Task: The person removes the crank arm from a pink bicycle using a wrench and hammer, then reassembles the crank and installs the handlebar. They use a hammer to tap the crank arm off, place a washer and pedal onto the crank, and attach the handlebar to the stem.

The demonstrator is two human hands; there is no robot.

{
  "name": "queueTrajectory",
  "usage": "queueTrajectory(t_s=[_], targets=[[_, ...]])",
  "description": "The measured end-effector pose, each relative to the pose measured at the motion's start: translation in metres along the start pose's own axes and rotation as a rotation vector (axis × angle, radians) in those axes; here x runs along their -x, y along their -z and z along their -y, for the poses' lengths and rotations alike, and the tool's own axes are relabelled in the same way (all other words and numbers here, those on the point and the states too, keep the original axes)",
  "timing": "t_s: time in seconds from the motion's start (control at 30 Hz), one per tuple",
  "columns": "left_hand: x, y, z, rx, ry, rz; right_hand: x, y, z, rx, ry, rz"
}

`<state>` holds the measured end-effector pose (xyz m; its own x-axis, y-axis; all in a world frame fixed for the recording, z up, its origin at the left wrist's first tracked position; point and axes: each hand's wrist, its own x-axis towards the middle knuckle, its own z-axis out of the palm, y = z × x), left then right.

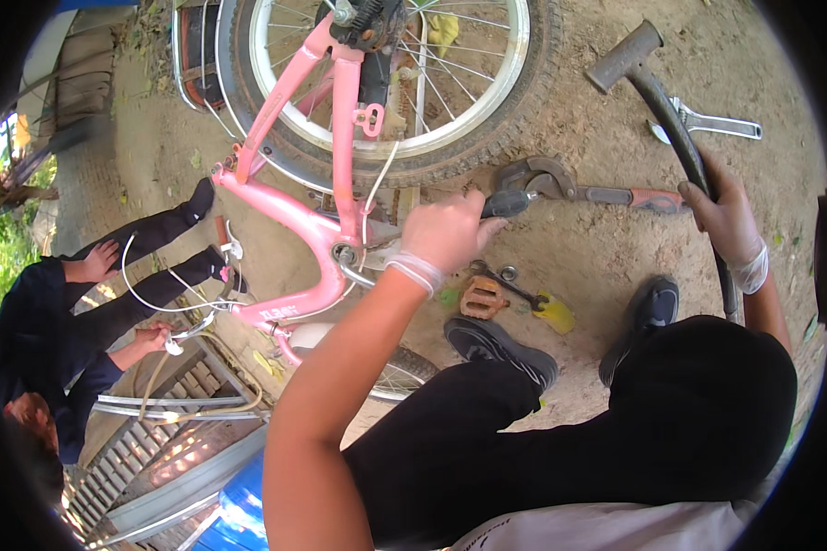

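Observation:
In my right hand (pixel 730 216), gloved in thin clear plastic, is a hammer (pixel 675 119) with a dark handle; its head points up and away. My left hand (pixel 443 234), also gloved, closes round a dark-handled tool (pixel 508 204) with a short metal tip pointing right; the rest is hidden. Just left of this hand is the pink bicycle frame (pixel 317 243), its crank arm (pixel 363 278) partly behind my wrist. Beyond it stands the rear wheel (pixel 515 92).
A red-handled pipe wrench (pixel 606 196), adjustable wrench (pixel 721 125), orange pedal (pixel 483 298) and yellow-ended tool (pixel 553 313) lie on the dirt around my shoes (pixel 501 349). At left a person (pixel 55 312) grips the handlebar (pixel 179 340). A blue container (pixel 243 505) stands at lower left.

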<state>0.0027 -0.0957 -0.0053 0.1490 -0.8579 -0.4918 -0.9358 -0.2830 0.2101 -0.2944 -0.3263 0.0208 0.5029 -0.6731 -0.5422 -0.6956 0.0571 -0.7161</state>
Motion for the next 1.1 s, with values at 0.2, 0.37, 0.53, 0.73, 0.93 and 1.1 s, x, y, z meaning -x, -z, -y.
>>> queueTrajectory(t_s=[0.2,0.37,0.53,0.73,0.93,1.1], targets=[[-0.001,0.006,-0.007,0.032,-0.050,-0.070,0.003,-0.013,-0.006,0.040,0.112,0.067],[-0.015,0.000,-0.011,0.086,-0.074,-0.070,0.007,-0.017,-0.007,0.038,0.162,0.079],[-0.015,0.000,-0.006,0.043,0.022,0.028,0.015,-0.023,-0.008,-0.005,0.055,0.101],[-0.014,-0.001,-0.008,0.027,0.067,0.023,0.018,-0.025,-0.016,0.039,0.062,0.086],[-0.015,-0.003,-0.005,0.041,0.044,-0.047,0.016,-0.031,-0.023,0.014,-0.026,0.061],[-0.021,-0.005,-0.001,0.000,0.079,-0.016,0.002,-0.044,-0.035,-0.310,-0.057,0.005]])
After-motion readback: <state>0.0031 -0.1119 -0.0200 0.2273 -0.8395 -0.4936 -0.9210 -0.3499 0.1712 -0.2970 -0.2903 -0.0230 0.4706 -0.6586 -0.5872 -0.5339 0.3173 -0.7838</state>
